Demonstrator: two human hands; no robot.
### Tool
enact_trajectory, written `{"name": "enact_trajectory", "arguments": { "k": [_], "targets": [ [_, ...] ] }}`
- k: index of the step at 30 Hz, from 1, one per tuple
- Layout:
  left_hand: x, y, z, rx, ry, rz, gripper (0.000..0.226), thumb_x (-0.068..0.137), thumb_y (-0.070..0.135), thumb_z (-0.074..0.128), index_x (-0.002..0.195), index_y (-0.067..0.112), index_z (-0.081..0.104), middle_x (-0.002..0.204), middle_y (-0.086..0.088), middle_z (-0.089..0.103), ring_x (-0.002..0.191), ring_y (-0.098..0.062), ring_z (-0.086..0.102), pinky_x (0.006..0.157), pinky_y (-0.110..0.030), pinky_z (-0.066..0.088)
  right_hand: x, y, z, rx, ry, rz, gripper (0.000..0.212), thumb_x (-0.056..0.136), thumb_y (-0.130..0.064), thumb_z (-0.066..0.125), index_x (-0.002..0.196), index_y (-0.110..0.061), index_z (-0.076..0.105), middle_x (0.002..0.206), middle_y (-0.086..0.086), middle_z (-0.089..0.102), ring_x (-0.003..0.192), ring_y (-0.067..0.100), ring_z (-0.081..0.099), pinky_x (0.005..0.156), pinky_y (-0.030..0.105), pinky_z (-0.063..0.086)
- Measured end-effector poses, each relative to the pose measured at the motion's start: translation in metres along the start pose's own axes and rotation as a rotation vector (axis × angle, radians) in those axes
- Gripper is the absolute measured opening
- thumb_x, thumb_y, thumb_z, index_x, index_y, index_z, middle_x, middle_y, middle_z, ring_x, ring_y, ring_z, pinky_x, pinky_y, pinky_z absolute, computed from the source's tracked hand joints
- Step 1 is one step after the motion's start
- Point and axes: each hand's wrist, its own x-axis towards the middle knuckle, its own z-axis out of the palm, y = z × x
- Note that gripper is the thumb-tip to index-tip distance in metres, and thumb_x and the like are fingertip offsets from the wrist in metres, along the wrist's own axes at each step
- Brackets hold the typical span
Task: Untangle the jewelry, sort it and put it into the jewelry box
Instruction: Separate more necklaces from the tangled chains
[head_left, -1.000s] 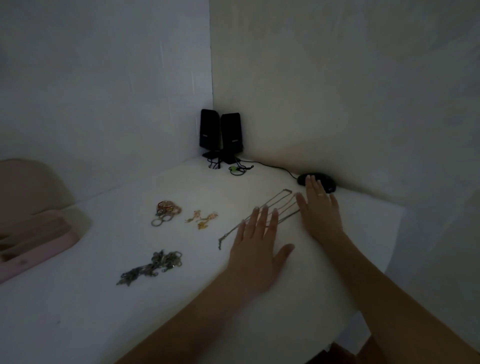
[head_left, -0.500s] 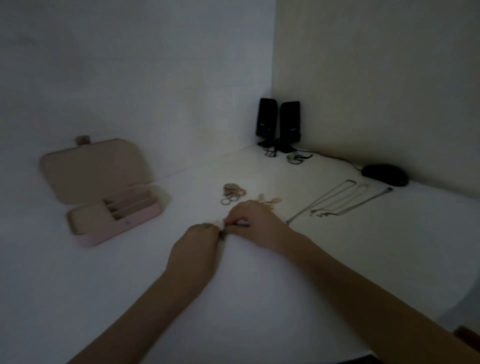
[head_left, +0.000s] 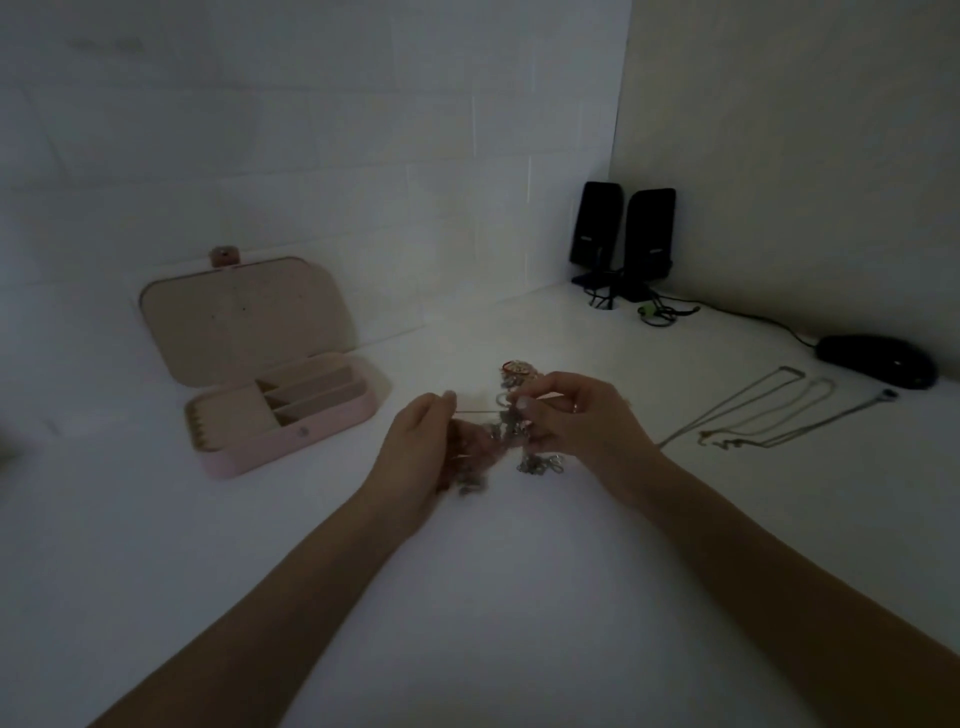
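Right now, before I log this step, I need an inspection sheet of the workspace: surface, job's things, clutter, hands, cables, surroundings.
Surface: white tabletop, dimly lit.
Job's things: pink jewelry box open, lid up, compartments look empty; tangled silver chains held above the table; ring pile behind the hands; necklaces laid out at right.
Clutter: two black speakers in the corner; black mouse.
Hands: left hand and right hand each pinch the tangle, pulling a strand taut between them.
Cables: speaker leads bunched near the corner; mouse cord along the wall.
Surroundings: plain walls; nothing else seen.
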Motion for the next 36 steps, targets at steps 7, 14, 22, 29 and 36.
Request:
{"name": "enact_trajectory", "arguments": {
  "k": [7, 14, 22, 29, 36],
  "targets": [
    [0.006, -0.001, -0.012, 0.117, 0.054, 0.088, 0.038, 0.093, 0.023, 0.056, 0.061, 0.016, 0.037, 0.044, 0.004, 0.031, 0.039, -0.013, 0.027, 0.038, -0.020, 0.025, -0.001, -0.001, -0.017, -0.782, -0.007, -0.280, 0.007, 0.086, -0.011, 0.066, 0.086, -0.014, 0.073, 0.070, -0.003, 0.069, 0.059, 0.008, 0.067, 0.066, 0.024, 0.058],
    [-0.005, 0.001, -0.021, 0.937, -0.148, 0.436, 0.008, 0.078, 0.035, 0.073, 0.075, 0.028, 0.073, 0.039, 0.010, 0.042, 0.037, -0.004, 0.034, 0.043, -0.017, 0.023, -0.011, -0.018, -0.004, -0.277, -0.026, -0.179, 0.019, 0.095, -0.010, 0.053, 0.077, -0.007, 0.058, 0.072, 0.011, 0.069, 0.062, 0.017, 0.068, 0.064, 0.029, 0.058],
    [-0.010, 0.007, -0.010, 0.405, -0.090, 0.331, 0.020, 0.082, 0.021, 0.066, 0.064, 0.014, 0.060, 0.062, -0.001, 0.054, 0.065, -0.020, 0.048, 0.064, -0.028, 0.034, -0.018, -0.033, -0.003, -0.137, 0.029, -0.162, 0.023, 0.097, -0.021, 0.051, 0.078, -0.011, 0.060, 0.061, -0.002, 0.062, 0.059, 0.010, 0.062, 0.063, 0.023, 0.055],
    [-0.010, 0.001, -0.004, -0.025, -0.305, 0.185, 0.049, 0.074, -0.005, 0.070, 0.061, 0.020, 0.029, 0.081, -0.021, 0.060, 0.076, -0.025, 0.056, 0.067, -0.033, 0.045, -0.021, -0.032, 0.005, -0.143, -0.087, -0.108, 0.024, 0.094, -0.027, 0.054, 0.075, -0.013, 0.058, 0.069, 0.000, 0.062, 0.060, 0.009, 0.058, 0.061, 0.021, 0.052],
    [-0.010, 0.004, -0.006, 0.055, -0.244, 0.173, 0.036, 0.078, -0.004, 0.067, 0.067, 0.015, 0.038, 0.063, -0.005, 0.065, 0.063, -0.016, 0.066, 0.060, -0.024, 0.055, -0.021, -0.030, 0.008, -0.136, -0.044, -0.097, 0.026, 0.096, -0.028, 0.052, 0.074, -0.013, 0.053, 0.071, 0.002, 0.063, 0.057, 0.008, 0.059, 0.059, 0.020, 0.052]
  ]
}}
